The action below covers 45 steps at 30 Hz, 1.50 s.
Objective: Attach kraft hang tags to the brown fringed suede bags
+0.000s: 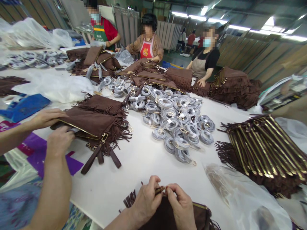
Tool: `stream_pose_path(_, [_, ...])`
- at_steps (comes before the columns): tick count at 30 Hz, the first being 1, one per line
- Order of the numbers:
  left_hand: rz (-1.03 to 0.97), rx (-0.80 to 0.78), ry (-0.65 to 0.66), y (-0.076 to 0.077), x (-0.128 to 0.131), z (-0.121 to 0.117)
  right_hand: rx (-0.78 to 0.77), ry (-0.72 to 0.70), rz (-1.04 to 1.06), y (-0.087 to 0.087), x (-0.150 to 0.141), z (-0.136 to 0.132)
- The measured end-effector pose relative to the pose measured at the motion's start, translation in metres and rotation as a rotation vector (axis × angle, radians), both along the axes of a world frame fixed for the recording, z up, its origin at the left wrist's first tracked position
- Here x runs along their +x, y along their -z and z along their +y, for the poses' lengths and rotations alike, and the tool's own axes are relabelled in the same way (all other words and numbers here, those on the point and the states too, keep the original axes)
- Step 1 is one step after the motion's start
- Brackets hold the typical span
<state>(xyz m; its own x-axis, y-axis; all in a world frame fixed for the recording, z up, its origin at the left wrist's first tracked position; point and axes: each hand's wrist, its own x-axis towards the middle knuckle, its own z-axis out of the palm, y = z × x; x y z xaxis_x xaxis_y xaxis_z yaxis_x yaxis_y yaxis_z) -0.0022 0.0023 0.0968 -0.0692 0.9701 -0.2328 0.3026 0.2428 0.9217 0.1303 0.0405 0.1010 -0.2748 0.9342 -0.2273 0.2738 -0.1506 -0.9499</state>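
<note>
At the near table edge, my left hand (146,200) and my right hand (181,204) are both closed in a pinch on a small gold metal fitting (160,190) at the top of a brown fringed suede bag (165,217). The bag lies right below my hands and is partly cut off by the frame. What exactly the fitting is, a clasp or a zip pull, I cannot make out.
A co-worker's two hands (51,129) at left hold another brown fringed bag (96,123). A heap of wrapped grey straps (175,118) covers the table's middle. Stacked bags with gold zips (263,150) lie at right, clear plastic bags (242,195) beside them. Three people work at the far side.
</note>
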Motion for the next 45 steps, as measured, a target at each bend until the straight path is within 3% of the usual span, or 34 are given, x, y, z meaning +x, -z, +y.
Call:
stream_pose_path(3, [0.074,0.076,-0.036,0.008,0.004,-0.003,0.086,-0.025,-0.050,0.000,0.001,-0.003])
stream_pose_path(7, [0.050,0.097,-0.013,0.010,0.006,-0.004,0.054,0.013,-0.075,0.005,-0.003,-0.003])
stream_pose_path(15, [-0.447,-0.175,-0.155,0.007,0.010,0.002,-0.064,0.108,-0.137,0.005,-0.006,0.007])
stream_pose_path(21, [-0.716,-0.220,-0.085,0.008,0.005,0.005,-0.078,0.099,-0.127,0.001,-0.012,0.008])
stream_pose_path(25, [-0.808,-0.196,-0.113,0.010,0.003,0.005,-0.147,0.111,-0.062,0.002,-0.014,0.009])
stream_pose_path(30, [-0.830,-0.172,-0.151,0.011,0.002,0.006,-0.339,0.077,0.165,0.010,-0.007,0.009])
stream_pose_path(38, [-0.864,-0.196,-0.170,0.013,0.003,0.006,-0.438,0.040,0.306,0.022,-0.010,0.011])
stream_pose_path(42, [-0.881,-0.208,-0.169,0.015,0.002,0.006,-0.380,-0.032,0.290,0.025,-0.008,0.009])
stream_pose_path(45, [-0.898,-0.201,-0.152,0.024,0.003,0.001,-0.105,-0.135,0.105,0.035,-0.005,0.003])
